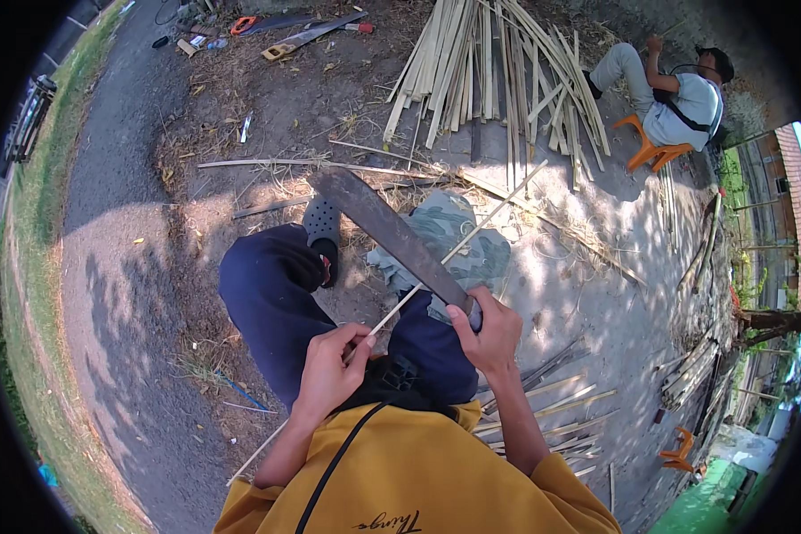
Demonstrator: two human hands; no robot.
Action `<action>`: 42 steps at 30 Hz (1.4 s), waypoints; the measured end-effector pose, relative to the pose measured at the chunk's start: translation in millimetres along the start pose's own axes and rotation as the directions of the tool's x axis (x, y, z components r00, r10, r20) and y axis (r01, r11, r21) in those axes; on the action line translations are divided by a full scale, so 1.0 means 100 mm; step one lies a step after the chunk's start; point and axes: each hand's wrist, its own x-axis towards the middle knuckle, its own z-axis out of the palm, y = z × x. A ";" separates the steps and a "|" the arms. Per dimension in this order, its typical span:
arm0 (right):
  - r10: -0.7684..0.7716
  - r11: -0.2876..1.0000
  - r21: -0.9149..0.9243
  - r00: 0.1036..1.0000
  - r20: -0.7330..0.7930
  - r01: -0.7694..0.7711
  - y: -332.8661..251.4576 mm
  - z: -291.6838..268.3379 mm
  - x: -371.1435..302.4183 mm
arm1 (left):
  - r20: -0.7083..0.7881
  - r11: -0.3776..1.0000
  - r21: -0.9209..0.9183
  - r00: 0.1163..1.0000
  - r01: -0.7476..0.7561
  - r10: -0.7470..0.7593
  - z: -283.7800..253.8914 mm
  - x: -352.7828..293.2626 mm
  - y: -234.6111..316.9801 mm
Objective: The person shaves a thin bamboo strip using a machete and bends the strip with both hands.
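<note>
My right hand [491, 334] is closed round the handle end of a broad, dark machete [387, 233], whose blade slants away to the far left. In my left hand [334, 369] a long, thin bamboo strip [390, 314] is pinched between thumb and fingers. The strip runs from beside my left forearm up to the far right. The blade crosses over it in front of my left hand, hiding a short piece; whether the edge touches the strip I cannot tell. Below both lies a camouflage cloth [482, 260], near my knees.
A large pile of split bamboo strips [458, 67] lies ahead, more strips [561, 414] at my right. Saws [316, 36] rest far left. A person on an orange stool [645, 158] sits far right. My grey clog [321, 219] stands among shavings; another orange stool [679, 449] is lower right.
</note>
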 end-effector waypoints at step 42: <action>-0.018 0.984 -0.177 0.999 0.048 0.026 0.02 0.08 0.32 | -0.025 0.993 -0.101 0.998 -0.054 0.052 0.57 0.59 0.13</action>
